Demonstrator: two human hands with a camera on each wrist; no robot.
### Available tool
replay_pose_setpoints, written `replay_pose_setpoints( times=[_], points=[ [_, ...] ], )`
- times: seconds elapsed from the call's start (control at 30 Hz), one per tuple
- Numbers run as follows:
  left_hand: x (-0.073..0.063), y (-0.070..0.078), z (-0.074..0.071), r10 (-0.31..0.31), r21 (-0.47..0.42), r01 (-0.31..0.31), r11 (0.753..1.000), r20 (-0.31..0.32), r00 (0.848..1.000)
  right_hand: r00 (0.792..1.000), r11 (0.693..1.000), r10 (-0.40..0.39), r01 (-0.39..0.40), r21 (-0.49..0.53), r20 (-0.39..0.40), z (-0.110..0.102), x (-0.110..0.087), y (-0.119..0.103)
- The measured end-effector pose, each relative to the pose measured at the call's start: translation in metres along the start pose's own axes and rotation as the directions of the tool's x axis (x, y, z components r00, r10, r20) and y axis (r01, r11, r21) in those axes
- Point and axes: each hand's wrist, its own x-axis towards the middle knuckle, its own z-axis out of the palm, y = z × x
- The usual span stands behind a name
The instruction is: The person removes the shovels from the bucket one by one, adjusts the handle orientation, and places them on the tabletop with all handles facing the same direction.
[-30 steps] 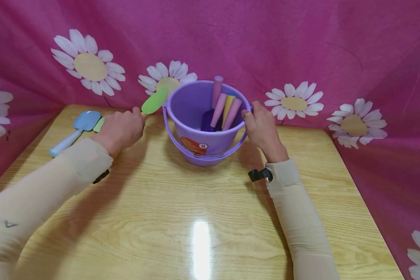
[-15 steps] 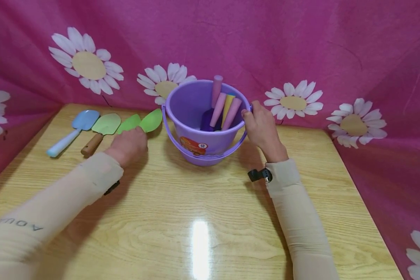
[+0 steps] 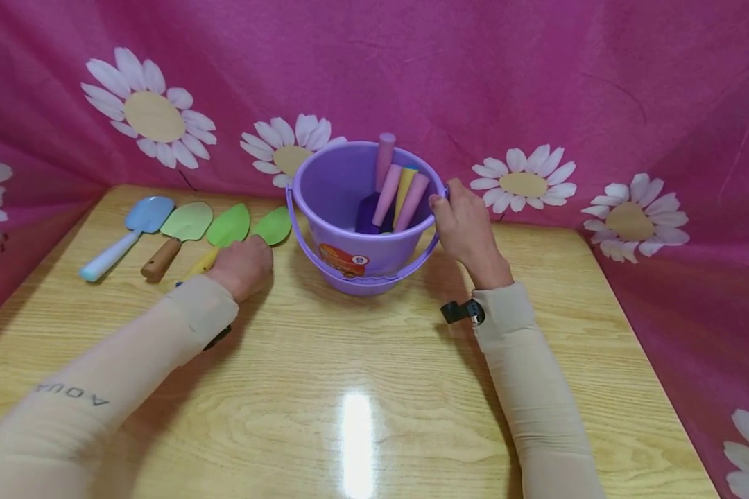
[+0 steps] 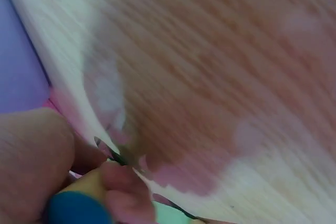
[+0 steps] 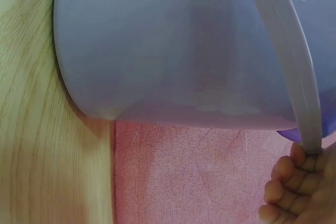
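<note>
My left hand (image 3: 242,267) is low over the table, gripping a green-bladed hand trowel (image 3: 272,225) whose blade lies just left of the bucket. In the left wrist view the trowel's yellow handle with a blue end (image 4: 79,208) shows between thumb and fingers. Beside that hand lies another green trowel (image 3: 229,224) with a yellow handle, partly covered by the hand. With thumb and fingers my right hand (image 3: 468,232) holds the rim of a purple bucket (image 3: 374,253) at its right side. Several pink and yellow handles (image 3: 388,195) stick up inside the bucket.
A blue trowel (image 3: 125,234) and a pale green trowel with a brown handle (image 3: 177,235) lie at the left on the wooden table (image 3: 412,388). A pink flowered cloth (image 3: 412,69) hangs close behind the table. The bucket's purple handle (image 3: 306,242) hangs down in front.
My left hand has come down and slightly right, lowering the green trowel from beside the bucket's rim to the table. Trowels behind it came into view. The right hand and bucket stayed put.
</note>
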Motion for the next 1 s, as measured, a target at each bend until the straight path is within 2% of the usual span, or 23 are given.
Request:
replay_pose_setpoints(
  times=[0.47, 0.63, 0.77, 0.9, 1.0],
  points=[
    [0.002, -0.001, 0.003, -0.028, 0.016, 0.028, 0.999, 0.029, 0.999, 1.0, 1.0, 0.013, -0.013, 0.006, 0.016, -0.001, -0.001, -0.002],
    [0.001, -0.001, 0.0, -0.021, 0.095, 0.022, 0.995, -0.006, 1.0, 1.0, 1.0, 0.018, -0.019, 0.007, 0.018, -0.001, -0.001, -0.002],
    [-0.001, -0.003, -0.009, -0.022, 0.151, 0.028, 0.988, -0.046, 0.999, 1.0, 1.0, 0.002, -0.002, 0.002, 0.003, 0.0, -0.001, -0.002],
    [-0.005, -0.005, -0.025, 0.022, 0.178, -0.004, 0.984, -0.1, 0.995, 1.0, 1.0, -0.015, 0.015, -0.007, -0.013, 0.0, -0.001, -0.001],
    [-0.009, -0.008, -0.042, 0.126, 0.301, -0.079, 0.95, -0.14, 0.982, 1.0, 1.0, -0.012, 0.012, -0.002, -0.014, 0.001, -0.001, -0.001]
  ],
)
